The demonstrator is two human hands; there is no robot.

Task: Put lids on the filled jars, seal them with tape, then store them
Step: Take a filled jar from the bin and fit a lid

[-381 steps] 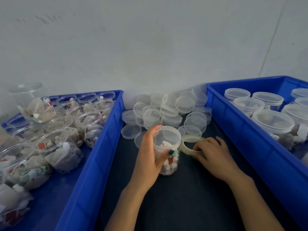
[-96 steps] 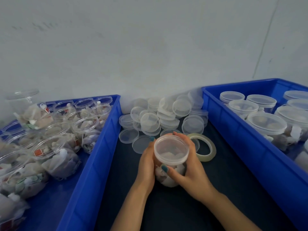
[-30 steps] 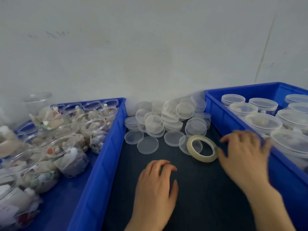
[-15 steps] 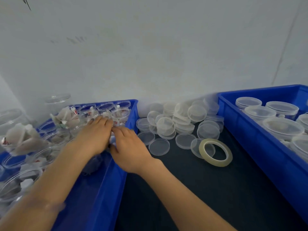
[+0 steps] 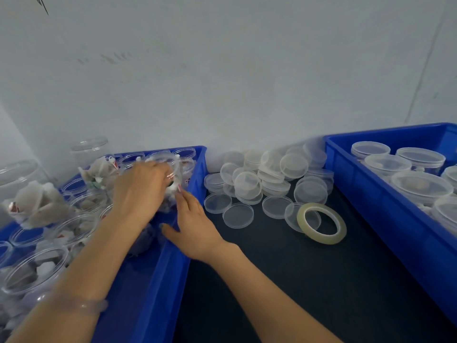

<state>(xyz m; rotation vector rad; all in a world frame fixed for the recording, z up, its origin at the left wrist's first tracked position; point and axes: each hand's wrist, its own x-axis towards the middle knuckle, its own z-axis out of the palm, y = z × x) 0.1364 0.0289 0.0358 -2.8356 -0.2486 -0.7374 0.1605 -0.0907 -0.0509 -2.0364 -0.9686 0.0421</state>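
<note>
A dark worktop (image 5: pixel 284 288) carried a blue bin (image 5: pixel 158 280) at the left and another (image 5: pixel 385 219) at the right. Between them, clear lids (image 5: pixel 269 179) lay heaped near the wall, and a tape roll (image 5: pixel 321 224) overlapped one lid.

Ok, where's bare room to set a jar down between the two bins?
The near dark mat is bare, bordered by the left bin, the right bin and the tape roll. Toward the wall, loose lids crowd it. Jars fill most of both bins.
</note>
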